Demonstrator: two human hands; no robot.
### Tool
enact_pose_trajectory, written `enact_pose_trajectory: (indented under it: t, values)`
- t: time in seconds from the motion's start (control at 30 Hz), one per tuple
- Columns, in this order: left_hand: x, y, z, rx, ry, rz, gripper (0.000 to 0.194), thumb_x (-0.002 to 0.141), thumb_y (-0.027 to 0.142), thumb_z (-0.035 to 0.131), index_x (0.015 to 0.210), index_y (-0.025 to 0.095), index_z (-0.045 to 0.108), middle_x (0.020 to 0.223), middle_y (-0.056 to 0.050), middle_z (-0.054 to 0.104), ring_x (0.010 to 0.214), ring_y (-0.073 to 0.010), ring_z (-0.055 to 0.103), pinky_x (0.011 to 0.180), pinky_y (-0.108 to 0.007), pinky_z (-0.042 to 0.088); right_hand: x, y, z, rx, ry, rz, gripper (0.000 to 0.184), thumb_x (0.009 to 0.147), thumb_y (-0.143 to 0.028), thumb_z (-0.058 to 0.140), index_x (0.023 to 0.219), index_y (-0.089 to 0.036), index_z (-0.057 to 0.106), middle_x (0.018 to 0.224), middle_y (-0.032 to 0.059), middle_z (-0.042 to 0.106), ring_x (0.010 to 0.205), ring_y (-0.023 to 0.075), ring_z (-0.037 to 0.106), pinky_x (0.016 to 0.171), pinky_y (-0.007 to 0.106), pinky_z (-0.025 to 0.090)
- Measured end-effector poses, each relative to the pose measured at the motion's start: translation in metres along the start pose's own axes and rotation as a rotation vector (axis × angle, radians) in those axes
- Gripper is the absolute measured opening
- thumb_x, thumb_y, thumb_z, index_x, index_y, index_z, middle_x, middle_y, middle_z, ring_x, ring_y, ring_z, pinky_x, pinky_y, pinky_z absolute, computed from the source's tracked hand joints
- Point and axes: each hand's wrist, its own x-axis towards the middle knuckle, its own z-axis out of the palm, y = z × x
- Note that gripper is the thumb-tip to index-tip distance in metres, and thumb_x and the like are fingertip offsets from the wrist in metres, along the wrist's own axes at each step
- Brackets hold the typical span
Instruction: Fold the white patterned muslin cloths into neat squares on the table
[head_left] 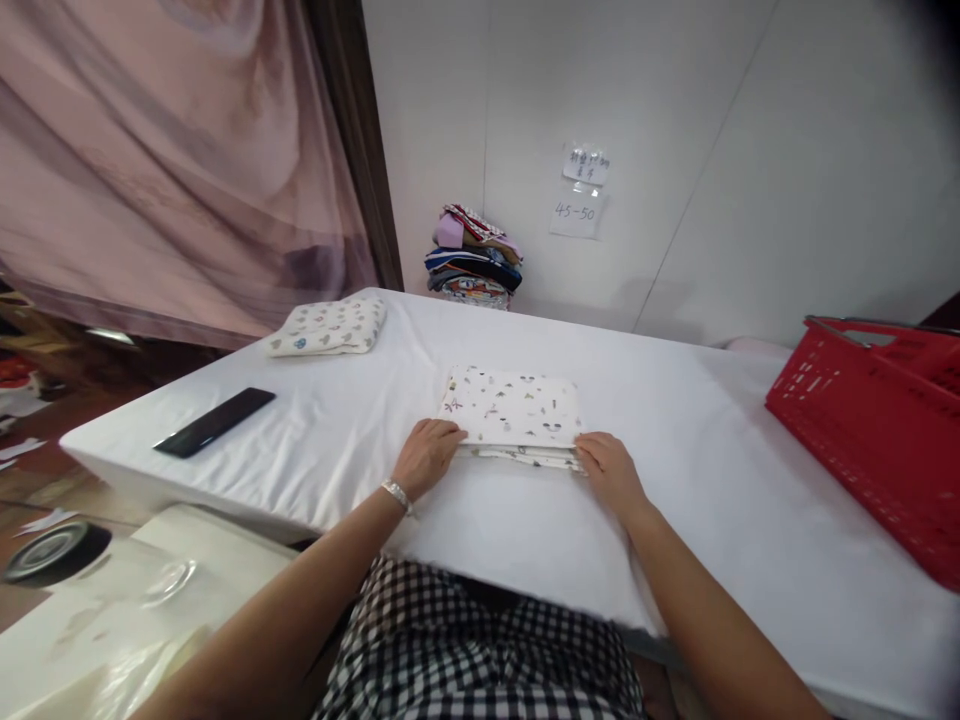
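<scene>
A folded white cloth [514, 408] with a small coloured print lies in front of me on the white-covered table [517, 530]. At its near left corner my left hand [431, 452] grips the upper folded layer, fingers closed on the edge. My right hand [609, 470] pinches the near right corner in the same way. Below the upper layer's edge, more folded layers of the cloth show between my hands. My fingertips are partly hidden by the fabric.
Another folded printed cloth [328, 328] sits at the table's far left, with a black phone-like slab [216, 422] nearer. A red plastic basket [870, 430] stands on the right. Folded fabrics [474, 258] are stacked against the wall. A clear bottle-like container [97, 565] lies at lower left.
</scene>
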Motion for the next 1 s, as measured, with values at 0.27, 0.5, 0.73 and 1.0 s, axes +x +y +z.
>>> enact_pose_trajectory:
  t: [0.27,0.5,0.73,1.0]
  values:
    - [-0.001,-0.004,0.002,0.060,0.050,0.127,0.026,0.081,0.021,0.043,0.104,0.017,0.055,0.102,-0.009,0.057,0.097,-0.0202,0.049,0.084,-0.038,0.038,-0.005,0.011,-0.002,0.048,-0.071,-0.044,0.022,0.079,-0.030,0.048,0.095,-0.024,0.062,0.102,0.0043,0.059,0.098,0.0194,0.051,0.085,0.036,0.042]
    - [-0.002,-0.009,0.002,0.062,0.069,0.177,0.027,0.083,0.020,0.041,0.107,0.020,0.053,0.103,-0.008,0.057,0.098,-0.0193,0.050,0.084,-0.038,0.039,-0.007,0.017,-0.001,0.054,-0.065,-0.051,0.027,0.077,-0.026,0.050,0.102,-0.023,0.059,0.106,0.0054,0.057,0.101,0.0195,0.049,0.087,0.036,0.042]
    - [0.003,-0.007,0.001,0.085,0.062,0.213,0.025,0.084,0.020,0.041,0.106,0.019,0.052,0.102,-0.008,0.056,0.097,-0.0195,0.050,0.082,-0.037,0.039,-0.004,0.010,0.002,-0.067,-0.052,-0.100,0.025,0.078,-0.022,0.046,0.100,-0.023,0.058,0.104,0.0050,0.058,0.098,0.0199,0.049,0.085,0.037,0.040]
    - [0.017,0.013,0.004,0.120,0.022,0.226,0.025,0.082,0.021,0.043,0.106,0.019,0.051,0.103,-0.008,0.056,0.094,-0.0203,0.049,0.081,-0.037,0.038,0.000,-0.001,0.012,-0.204,-0.045,-0.164,0.023,0.081,-0.021,0.043,0.101,-0.021,0.056,0.103,0.0058,0.059,0.097,0.0200,0.050,0.083,0.037,0.035]
